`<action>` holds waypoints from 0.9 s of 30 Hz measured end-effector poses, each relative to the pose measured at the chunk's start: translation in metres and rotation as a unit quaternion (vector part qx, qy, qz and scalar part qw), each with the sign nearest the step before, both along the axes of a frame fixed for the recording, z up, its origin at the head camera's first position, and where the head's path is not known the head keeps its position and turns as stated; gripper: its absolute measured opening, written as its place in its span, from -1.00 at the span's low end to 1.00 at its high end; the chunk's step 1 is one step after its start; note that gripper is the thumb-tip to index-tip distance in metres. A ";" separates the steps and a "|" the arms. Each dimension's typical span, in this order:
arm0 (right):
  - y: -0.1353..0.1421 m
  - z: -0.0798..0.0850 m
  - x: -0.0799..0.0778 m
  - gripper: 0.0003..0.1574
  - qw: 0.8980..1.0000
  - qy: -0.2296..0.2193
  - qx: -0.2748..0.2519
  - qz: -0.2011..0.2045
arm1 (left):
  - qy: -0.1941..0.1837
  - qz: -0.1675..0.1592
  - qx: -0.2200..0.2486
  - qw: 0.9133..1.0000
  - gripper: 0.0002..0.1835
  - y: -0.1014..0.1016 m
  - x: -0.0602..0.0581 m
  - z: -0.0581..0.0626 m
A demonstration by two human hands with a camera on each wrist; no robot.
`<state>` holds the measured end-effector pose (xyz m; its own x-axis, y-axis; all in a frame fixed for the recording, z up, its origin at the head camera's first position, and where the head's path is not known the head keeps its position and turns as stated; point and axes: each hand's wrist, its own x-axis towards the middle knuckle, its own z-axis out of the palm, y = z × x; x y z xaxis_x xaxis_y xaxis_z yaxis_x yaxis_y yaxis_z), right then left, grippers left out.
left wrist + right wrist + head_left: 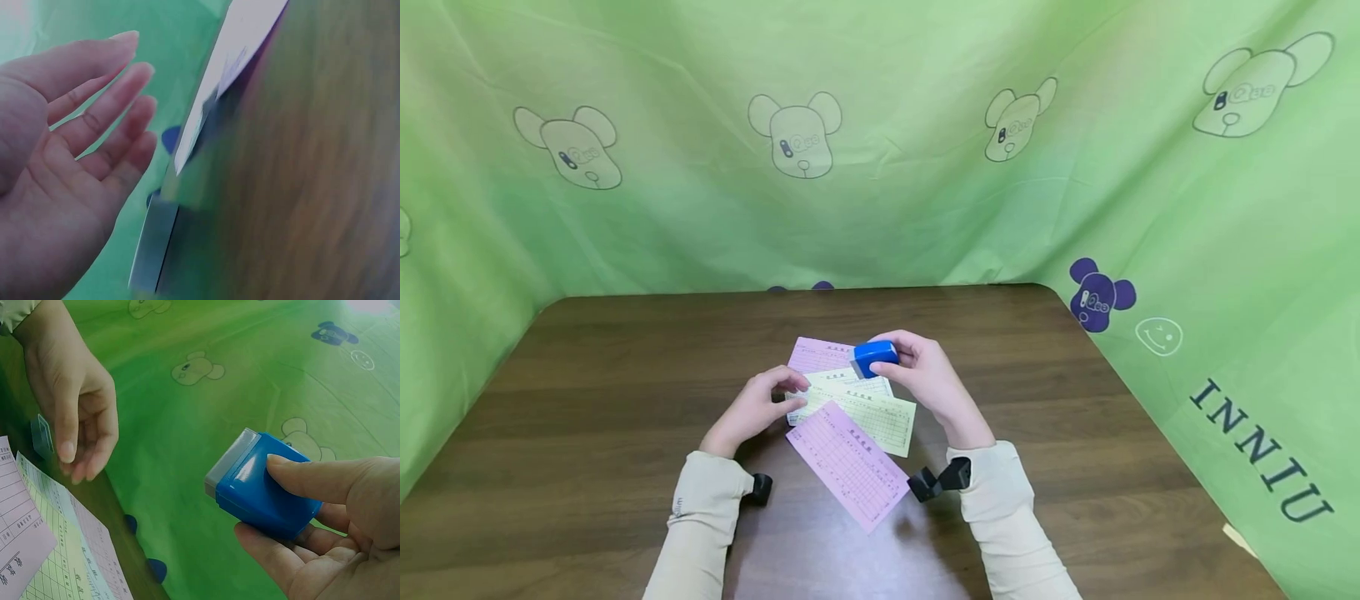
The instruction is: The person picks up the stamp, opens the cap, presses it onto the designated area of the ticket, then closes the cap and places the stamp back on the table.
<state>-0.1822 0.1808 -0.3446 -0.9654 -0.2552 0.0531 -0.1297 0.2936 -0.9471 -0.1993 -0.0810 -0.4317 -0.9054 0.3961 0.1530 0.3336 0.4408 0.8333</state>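
Observation:
Between finger and thumb my right hand (925, 375) holds a blue stamp (877, 357) above the fanned paper slips. Its grey end (231, 461) faces left in the right wrist view. My left hand (763, 408) hovers at the left edge of the slips with fingers loosely bent and nothing in them. Nearest me lies a pink slip (853, 471), printed with a grid. Under it are a pale yellow-green slip (887, 423), a whitish slip (880, 386) and another pink slip (816, 354). A clear cap (42, 436) stands on the table by my left hand.
The brown wooden table (625, 358) carries all of this. Green cloth (895, 225) with bear-head prints hangs round its back and sides. A small pale scrap (1240, 540) shows at the table's right edge.

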 end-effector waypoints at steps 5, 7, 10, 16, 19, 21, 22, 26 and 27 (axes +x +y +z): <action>-0.001 0.000 0.000 -0.60 1.000 0.005 -0.001 -0.001 | -0.003 -0.027 -0.025 0.999 -0.81 0.010 0.002 0.002; -0.001 0.000 -0.001 -0.60 1.000 0.004 0.000 -0.002 | -0.003 -0.023 -0.036 0.999 -0.82 0.013 0.003 0.001; -0.001 0.000 -0.001 -0.60 1.000 0.003 0.001 -0.001 | -0.013 -0.007 -0.061 0.998 -0.85 0.018 0.003 0.000; -0.001 0.002 0.000 -0.60 1.000 0.004 0.003 -0.001 | -0.021 0.020 -0.126 0.992 -0.87 0.028 0.003 0.003; 0.000 0.002 -0.001 -0.60 1.000 0.003 0.004 -0.003 | -0.012 0.032 -0.161 0.986 -0.86 0.032 0.004 0.004; 0.000 0.002 -0.001 -0.59 1.000 0.002 0.003 -0.003 | -0.015 0.040 -0.181 0.983 -0.84 0.035 0.005 0.005; 0.000 0.002 -0.001 -0.59 1.000 0.001 0.002 -0.003 | -0.018 0.043 -0.190 0.981 -0.83 0.036 0.005 0.006; 0.000 0.002 0.000 -0.59 1.000 -0.002 -0.004 -0.002 | -0.018 0.052 -0.215 0.975 -0.80 0.039 0.008 0.008; 0.000 0.002 0.000 -0.59 1.000 -0.002 -0.004 -0.002 | -0.017 0.053 -0.219 0.974 -0.79 0.040 0.008 0.009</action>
<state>-0.1822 0.1807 -0.3424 -0.9665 -0.2514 0.0508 -0.1243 0.2859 -0.9501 -0.1913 -0.0414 -0.4231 -0.9464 0.3205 -0.0413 0.2418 0.7872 0.5673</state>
